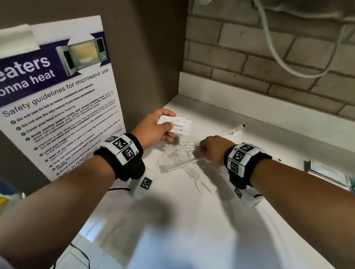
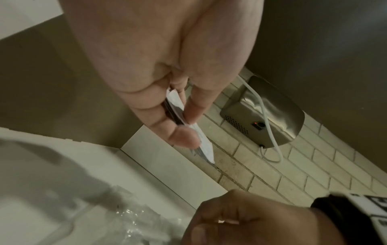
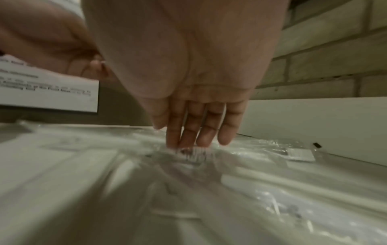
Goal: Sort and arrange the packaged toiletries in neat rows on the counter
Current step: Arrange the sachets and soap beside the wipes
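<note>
Clear-wrapped packets [image 3: 188, 182] under the right hand's [image 1: 210, 148] straight fingertips [image 3: 189, 134] await sorting on the worktop [image 1: 186, 229], while the left hand [image 1: 154, 127] pinches a toothpaste sachet [image 1: 179, 126], probably needing a row spot next

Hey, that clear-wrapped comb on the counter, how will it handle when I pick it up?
The comb looks thin and flat, so probably light. Its clear wrapper looks glossy and crinkled, likely slippery and floppy. It lies flat, so rolling seems unlikely.

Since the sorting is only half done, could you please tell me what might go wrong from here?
The left hand pinches several flat toothpaste packets by one end, so one may slip out. The right hand presses straight fingers on clear wrappers overlapping the comb; sliding one could drag its neighbours askew.
</note>
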A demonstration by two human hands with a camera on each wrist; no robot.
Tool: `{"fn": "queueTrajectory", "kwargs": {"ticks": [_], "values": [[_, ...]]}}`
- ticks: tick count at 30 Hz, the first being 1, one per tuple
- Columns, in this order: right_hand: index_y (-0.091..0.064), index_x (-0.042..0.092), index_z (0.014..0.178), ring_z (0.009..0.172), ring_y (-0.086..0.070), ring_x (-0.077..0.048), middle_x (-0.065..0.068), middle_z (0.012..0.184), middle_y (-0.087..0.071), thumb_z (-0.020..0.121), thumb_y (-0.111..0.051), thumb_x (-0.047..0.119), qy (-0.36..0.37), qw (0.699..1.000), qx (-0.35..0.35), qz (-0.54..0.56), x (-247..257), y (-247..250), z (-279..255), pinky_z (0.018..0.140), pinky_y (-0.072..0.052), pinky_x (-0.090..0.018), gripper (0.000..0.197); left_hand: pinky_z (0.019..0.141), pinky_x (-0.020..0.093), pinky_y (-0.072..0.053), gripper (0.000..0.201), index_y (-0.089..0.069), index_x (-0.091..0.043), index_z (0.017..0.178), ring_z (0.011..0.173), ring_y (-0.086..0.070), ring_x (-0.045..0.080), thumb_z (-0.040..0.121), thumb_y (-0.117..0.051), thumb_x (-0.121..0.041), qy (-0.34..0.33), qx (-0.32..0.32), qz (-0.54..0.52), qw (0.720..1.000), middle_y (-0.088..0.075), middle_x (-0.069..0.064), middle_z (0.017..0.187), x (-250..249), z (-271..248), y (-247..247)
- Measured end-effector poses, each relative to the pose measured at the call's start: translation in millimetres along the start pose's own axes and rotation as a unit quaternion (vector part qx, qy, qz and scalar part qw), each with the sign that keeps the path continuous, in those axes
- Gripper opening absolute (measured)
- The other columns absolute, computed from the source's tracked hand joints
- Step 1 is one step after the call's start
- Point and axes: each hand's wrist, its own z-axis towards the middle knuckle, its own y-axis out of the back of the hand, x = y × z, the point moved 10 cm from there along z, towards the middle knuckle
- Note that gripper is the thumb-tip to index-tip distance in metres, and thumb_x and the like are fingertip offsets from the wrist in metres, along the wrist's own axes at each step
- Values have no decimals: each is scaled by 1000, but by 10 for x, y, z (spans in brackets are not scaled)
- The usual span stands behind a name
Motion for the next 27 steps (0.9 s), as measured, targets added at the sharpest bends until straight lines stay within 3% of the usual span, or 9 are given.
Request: {"fn": "queueTrajectory", "kwargs": {"ticks": [2,6,8,9,11,14,16,20,27], "values": [[-67,21,93,99,-61,-28,-3,93,-63,94,-50,39,20,999,-17,-45,33,-11,75,74,-40,-29,25,59,22,-58,22,-55,-12,113,55,-63,7,95,-50,0,-8,-6,-2,1000,-60,8,92,-45,34,13],[-64,23,103,104,-55,-28,-3,104,-57,90,-52,30,36,996,-13,-76,41,-61,192,84,-47,-33,19,61,21,-58,23,-55,-12,115,54,-63,5,96,-50,0,-13,-3,-1,1000,-60,8,89,-59,99,4],[-58,23,80,95,-56,-28,-1,96,-56,88,-55,28,45,996,6,-78,49,-70,226,79,-43,-29,10,63,22,-58,23,-55,-13,115,56,-64,6,96,-50,-1,-12,-2,1,1000,-61,10,91,-40,125,-2],[-50,23,70,88,-55,-26,-1,92,-54,88,-55,28,48,995,22,-85,50,-86,247,75,-40,-27,19,64,23,-58,23,-55,-14,115,57,-64,7,96,-51,-2,-11,-1,2,1000,-61,10,92,-36,132,-10],[-48,25,74,81,-51,-23,0,91,-55,88,-57,27,48,994,46,-89,46,-107,280,73,-41,-26,17,63,21,-58,23,-55,-14,114,57,-65,6,96,-51,-1,-8,3,0,1000,-62,10,93,-24,140,-41],[-57,27,83,86,-60,-24,0,96,-66,83,-63,21,37,998,28,-48,9,-68,320,79,-51,-30,8,60,20,-58,24,-55,-12,115,55,-64,5,95,-49,1,-4,4,1,1000,-62,11,93,-20,137,-92],[-56,25,75,88,-61,-25,2,90,-62,79,-64,18,30,999,4,-27,-20,-15,308,76,-49,-29,11,59,19,-58,26,-55,-11,117,56,-64,7,95,-49,2,-1,6,7,1000,-63,12,93,-6,124,-125],[-55,22,82,86,-62,-27,-2,92,-65,83,-63,14,36,995,-76,60,-72,199,171,75,-50,-33,11,60,20,-58,27,-55,-11,116,64,-63,17,95,-45,2,8,13,24,1000,-63,17,100,38,53,-157],[-59,21,80,62,-51,-15,12,74,-58,82,-75,21,93,965,-137,203,-44,547,-507,65,-43,-29,16,62,26,-56,34,-55,-11,119,66,-61,20,94,-36,2,4,7,23,1000,-63,15,94,7,-142,-194]]}}
